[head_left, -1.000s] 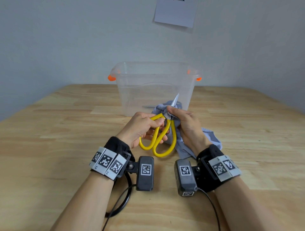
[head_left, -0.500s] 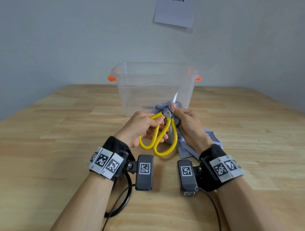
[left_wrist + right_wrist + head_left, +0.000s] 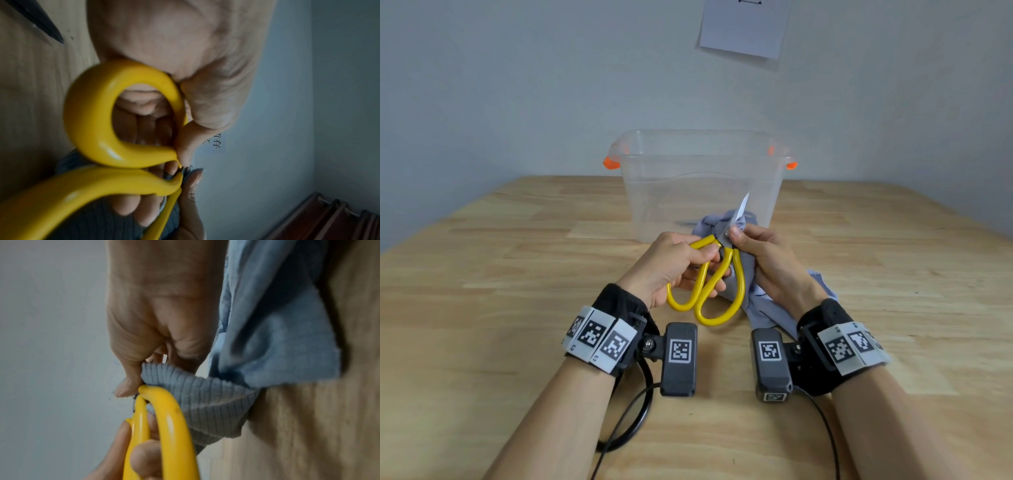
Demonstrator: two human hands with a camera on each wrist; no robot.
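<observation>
Yellow-handled scissors [image 3: 714, 284] [image 3: 102, 133] [image 3: 164, 426] are held above the wooden table, their steel blades [image 3: 740, 212] pointing up and away, tips together. My left hand [image 3: 674, 267] grips the left handle loop, thumb on top. My right hand [image 3: 767, 260] pinches a blue-grey ribbed cloth [image 3: 760, 308] [image 3: 267, 331] against the blades near the pivot. The cloth wraps round the blade base and hangs down to the table under my right hand. The thumb [image 3: 125, 386] presses at the pivot.
A clear plastic bin [image 3: 702, 178] with orange latches stands just behind the hands. A sheet of paper [image 3: 744, 27] is stuck to the grey wall. A black cable [image 3: 633, 428] loops on the table near my left forearm.
The scissors and both hands have stayed almost in place; my right fingers shifted slightly along the blades with the cloth.
</observation>
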